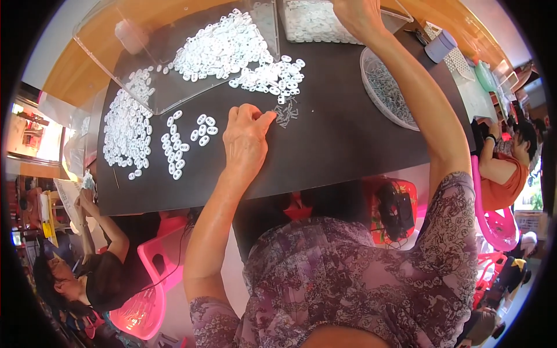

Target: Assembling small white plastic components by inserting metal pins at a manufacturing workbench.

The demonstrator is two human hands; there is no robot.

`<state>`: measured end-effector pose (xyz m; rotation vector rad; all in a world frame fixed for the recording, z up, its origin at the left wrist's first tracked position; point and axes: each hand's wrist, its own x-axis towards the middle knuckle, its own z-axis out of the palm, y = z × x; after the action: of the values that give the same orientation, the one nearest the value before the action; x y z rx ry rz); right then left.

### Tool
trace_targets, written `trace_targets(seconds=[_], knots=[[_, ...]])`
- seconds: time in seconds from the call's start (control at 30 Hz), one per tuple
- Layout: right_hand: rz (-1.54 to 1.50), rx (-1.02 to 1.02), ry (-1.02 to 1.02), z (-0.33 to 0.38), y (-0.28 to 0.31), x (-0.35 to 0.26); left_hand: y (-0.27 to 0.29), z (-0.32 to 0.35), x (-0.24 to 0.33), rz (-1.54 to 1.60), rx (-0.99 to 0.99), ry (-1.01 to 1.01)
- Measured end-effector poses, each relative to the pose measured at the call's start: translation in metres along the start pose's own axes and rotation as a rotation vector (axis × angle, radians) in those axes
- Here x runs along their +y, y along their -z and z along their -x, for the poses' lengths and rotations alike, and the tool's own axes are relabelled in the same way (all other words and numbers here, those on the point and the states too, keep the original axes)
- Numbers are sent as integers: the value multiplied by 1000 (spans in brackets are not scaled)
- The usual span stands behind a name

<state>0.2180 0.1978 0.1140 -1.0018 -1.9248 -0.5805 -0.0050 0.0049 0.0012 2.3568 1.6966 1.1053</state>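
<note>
My left hand (246, 139) rests on the dark table with its fingers curled in; what they hold, if anything, is hidden. Its thumb comes close to a little heap of thin grey pins (286, 113). My right arm stretches to the far side, where my right hand (361, 22) is over a clear box (316, 39) filled with small white pieces. The upper frame edge cuts off that hand's fingers. Beyond my left hand lies a spread of white oval pieces with two holes (272, 77). A few more ovals (203, 130) lie to its left.
A transparent panel (155, 110) stands around a large white heap (220, 46). Another white heap (126, 130) lies at the left. A round tub of grey pins (364, 65) is under my right forearm. Other people sit at left and right, near pink chairs (145, 310).
</note>
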Motion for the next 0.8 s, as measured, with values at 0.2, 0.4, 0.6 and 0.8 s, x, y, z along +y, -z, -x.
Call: trace_targets(seconds=[0.2, 0.4, 0.6, 0.8], knots=[[-282, 14, 130, 39, 28, -48, 3, 1, -6, 62, -3, 12], [-423, -129, 170, 85, 38, -86, 4, -2, -6, 79, 13, 74], [-479, -350, -17, 111, 40, -94, 10, 2, -8, 169, -32, 173], [-493, -401, 50, 114, 15, -111, 9, 2, -8, 198, -15, 209]])
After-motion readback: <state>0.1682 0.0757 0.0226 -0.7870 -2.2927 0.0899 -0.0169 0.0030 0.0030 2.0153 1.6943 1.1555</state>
